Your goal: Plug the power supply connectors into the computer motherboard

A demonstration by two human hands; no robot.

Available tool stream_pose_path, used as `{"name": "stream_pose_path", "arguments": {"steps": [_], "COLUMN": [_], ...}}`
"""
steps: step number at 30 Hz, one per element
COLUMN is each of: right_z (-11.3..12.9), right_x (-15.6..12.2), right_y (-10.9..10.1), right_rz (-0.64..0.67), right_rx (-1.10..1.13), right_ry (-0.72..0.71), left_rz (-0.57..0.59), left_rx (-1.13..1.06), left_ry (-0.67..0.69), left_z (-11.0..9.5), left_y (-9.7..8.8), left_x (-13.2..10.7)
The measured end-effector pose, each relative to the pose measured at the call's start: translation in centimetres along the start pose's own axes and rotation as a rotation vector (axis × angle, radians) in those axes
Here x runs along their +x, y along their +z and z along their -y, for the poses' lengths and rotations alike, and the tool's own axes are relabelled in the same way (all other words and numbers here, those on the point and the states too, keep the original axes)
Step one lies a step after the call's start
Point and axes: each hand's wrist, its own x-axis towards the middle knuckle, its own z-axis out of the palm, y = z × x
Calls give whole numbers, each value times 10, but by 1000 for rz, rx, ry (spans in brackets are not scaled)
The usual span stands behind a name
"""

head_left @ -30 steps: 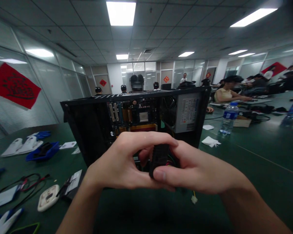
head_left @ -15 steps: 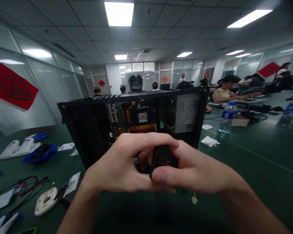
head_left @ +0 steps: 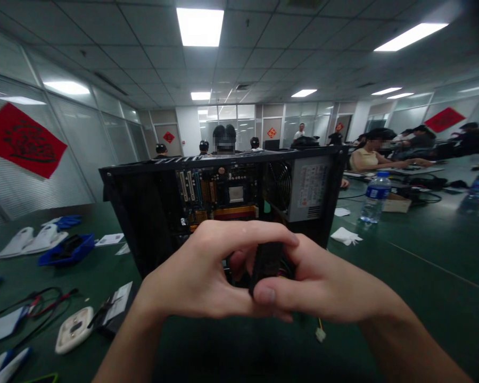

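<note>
Connector (head_left: 266, 263), head view: black, tilted, held over the table (head_left: 415, 298) toward its near edge, before the open side of the case (head_left: 143, 229). Right hand (head_left: 323, 279) pinches it, thumb on its lower end; left hand (head_left: 207, 271) curls round, index finger over the top; whether it grips, cannot tell. Wires (head_left: 283, 272) show at right. Judgement: press the housing, spare the wires, mind the pale plug (head_left: 320, 334) below.

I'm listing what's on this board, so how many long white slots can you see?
2: one long white slot toward the left of the circuit board, and another white slot just right of it. The left hand may hide more.
</note>
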Motion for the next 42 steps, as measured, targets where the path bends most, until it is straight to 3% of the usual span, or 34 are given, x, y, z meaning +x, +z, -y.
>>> {"name": "stream_pose_path", "arguments": {"steps": [15, 23, 30, 37, 42], "right_z": [0, 10, 4, 1, 0], "right_x": [-4, -4, -1, -1, 4], "right_y": [6, 12, 7, 2, 6], "right_rz": [-39, -60, -156, -195, -234], "right_rx": [-33, -132, -234, -268, -296], "right_ry": [-18, -97, -52, -9, -31], "left_rz": [18, 43, -55, -180, -140], "left_rx": [2, 225, 480, 680, 696], "left_ry": [61, 169, 79, 74, 30], "left_z": [-7, -13, -4, -3, -5], "left_y": [-2, -6, -23, -28, -26], "left_x": [-1, -10, -12, -14, -15]}}
